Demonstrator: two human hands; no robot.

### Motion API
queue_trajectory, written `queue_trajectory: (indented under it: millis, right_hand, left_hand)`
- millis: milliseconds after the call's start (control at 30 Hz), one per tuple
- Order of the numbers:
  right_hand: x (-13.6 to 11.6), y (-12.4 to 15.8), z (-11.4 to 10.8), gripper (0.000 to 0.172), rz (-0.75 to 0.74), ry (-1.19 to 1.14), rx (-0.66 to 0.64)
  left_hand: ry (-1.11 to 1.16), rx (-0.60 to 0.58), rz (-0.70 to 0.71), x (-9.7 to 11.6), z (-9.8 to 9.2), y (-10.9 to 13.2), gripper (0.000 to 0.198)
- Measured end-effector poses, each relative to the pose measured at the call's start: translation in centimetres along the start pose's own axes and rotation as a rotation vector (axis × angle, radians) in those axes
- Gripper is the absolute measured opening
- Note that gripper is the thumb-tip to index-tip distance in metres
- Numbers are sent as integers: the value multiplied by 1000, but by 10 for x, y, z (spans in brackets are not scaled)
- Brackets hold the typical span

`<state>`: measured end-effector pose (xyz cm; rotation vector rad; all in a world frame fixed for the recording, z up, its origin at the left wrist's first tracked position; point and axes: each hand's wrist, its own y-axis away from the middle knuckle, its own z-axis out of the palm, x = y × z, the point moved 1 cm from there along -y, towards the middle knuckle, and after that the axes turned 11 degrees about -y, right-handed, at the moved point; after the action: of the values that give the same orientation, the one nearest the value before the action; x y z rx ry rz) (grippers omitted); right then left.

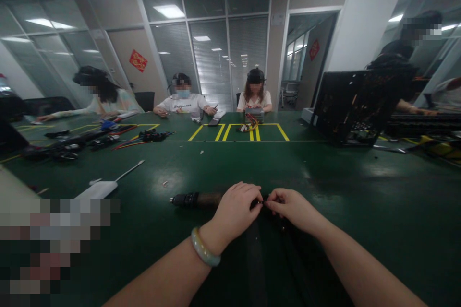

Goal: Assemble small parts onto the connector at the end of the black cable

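My left hand (239,208), with a pale green bangle (204,248) at the wrist, has its thumb and fingers pinched together. My right hand (293,207) is closed in a pinch right beside it, the fingertips almost touching. Something small and dark sits between the two pinches, too small to name. A drill-like tool (194,200) with a black chuck lies on its side on the green table, chuck to the left; the left hand hides its other end. Below the hands, a flat black strip (256,259) runs toward me, with more dark parts in shadow beside it.
A white adapter with a cable (99,189) lies at left. Behind it are black parts and coloured wires (151,135). A large black computer case (355,108) stands at right. Across the table (223,163), marked with yellow tape, several people sit; another person (399,57) is at right.
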<state>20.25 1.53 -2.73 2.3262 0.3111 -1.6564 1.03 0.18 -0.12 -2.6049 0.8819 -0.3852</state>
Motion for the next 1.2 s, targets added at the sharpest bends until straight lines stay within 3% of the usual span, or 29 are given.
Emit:
queue_trajectory:
  millis: [1200]
  right_hand:
    - [-4,2,-1,17,4,47,4]
  left_hand:
    - [-3,-8,31,0,2,1,11]
